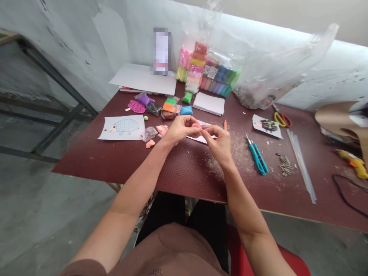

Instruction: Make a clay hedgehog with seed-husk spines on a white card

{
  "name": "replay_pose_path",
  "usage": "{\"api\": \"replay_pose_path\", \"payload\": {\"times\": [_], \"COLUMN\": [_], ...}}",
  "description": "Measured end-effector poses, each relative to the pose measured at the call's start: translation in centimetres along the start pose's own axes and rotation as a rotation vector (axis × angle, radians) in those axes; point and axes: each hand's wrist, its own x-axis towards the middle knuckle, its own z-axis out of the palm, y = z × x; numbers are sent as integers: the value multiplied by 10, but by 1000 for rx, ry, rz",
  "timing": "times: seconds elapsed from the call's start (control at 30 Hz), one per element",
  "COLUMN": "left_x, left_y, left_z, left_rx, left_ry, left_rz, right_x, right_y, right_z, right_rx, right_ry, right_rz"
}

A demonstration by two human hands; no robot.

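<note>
We hold both hands over the middle of the table [184, 176], with the left grip [181, 130] and right grip [219, 145] drawn together, their fingertips closing from either side on a small piece of pink modelling clay [196, 125], much of which the fingers hide. It sits just above a strip of white paper [198, 138] marked with pink, which lies under the hands. We judge the clay light, soft and slightly tacky. It should dent under any hard squeeze, so it is best taken gently by its edges between the finger pads, not pressed into the palm. Near the right hand stands a short orange stick [224, 124], and to the left lie loose scraps of pink clay [150, 143] beside a small clear plastic bag [149, 134]. Farther up, a blue clay lump [186, 110] sits in front of a large clear bag of clay packs [207, 69]. A sheet with a hedgehog drawing [123, 127] lies on the left. On the right, a second hedgehog card [267, 125] with dark spines lies near yellow-and-red scissors [282, 119], a teal utility knife [257, 157] and a small heap of sunflower seed husks [284, 165], with pale dust scattered across the surface.
</note>
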Motion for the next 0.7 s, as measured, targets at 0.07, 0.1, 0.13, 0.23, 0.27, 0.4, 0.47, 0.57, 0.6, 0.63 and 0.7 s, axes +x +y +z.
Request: {"api": "replay_pose_path", "payload": {"times": [0.07, 0.1, 0.13, 0.23, 0.27, 0.4, 0.47, 0.57, 0.6, 0.63, 0.7], "left_x": [0, 0, 0, -1, -1, -2, -2, -1, -1, -1, -1], "left_y": [1, 2, 3, 5, 5, 5, 5, 4, 4, 4, 4], "left_z": [0, 0, 0, 1, 1, 3, 3, 4, 4, 3, 3], "left_rx": [-12, -17, -20, -19, -19, -29, -38, -53, -59, -64, -67], "left_ry": [8, 12, 18, 29, 29, 20, 15, 13, 14, 17, 24], "left_rz": [-10, -18, -27, -51, -56, -67, -69, -69, -68, -67, -69], "right_x": [0, 1, 1, 0, 0, -3, -4, -5, -4, -4, -4], "right_y": [2, 2, 3, 4, 3, 0, -1, 0, 0, 1, 2], "right_z": [0, 0, 0, 1, 2, 4, 5, 6, 6, 6, 6], "right_rx": [4, 10, 16, 30, 25, -22, -21, 11, 17, 18, 14], "right_ry": [8, 13, 20, 60, 69, 57, 47, 34, 29, 26, 26], "right_rz": [-1, 2, 1, -44, -72, -140, -140, -151, -154, -153, -140]}}
